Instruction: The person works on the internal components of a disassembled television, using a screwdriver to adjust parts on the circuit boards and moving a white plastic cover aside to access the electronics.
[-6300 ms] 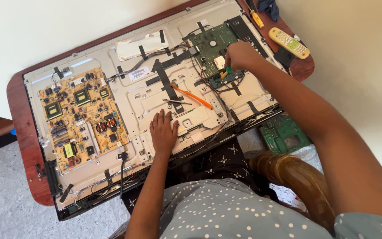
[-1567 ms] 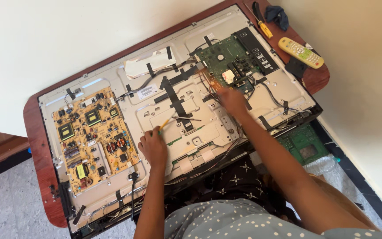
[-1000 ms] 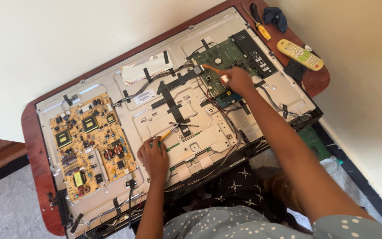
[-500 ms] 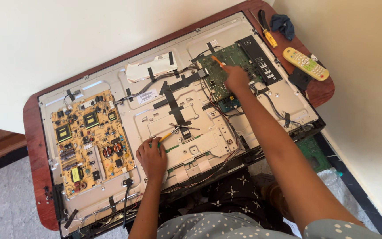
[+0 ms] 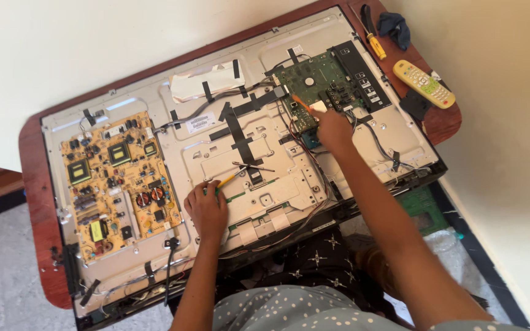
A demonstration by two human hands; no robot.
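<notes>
A reddish-brown wooden table (image 5: 34,202) stands against cream walls (image 5: 62,43).
</notes>
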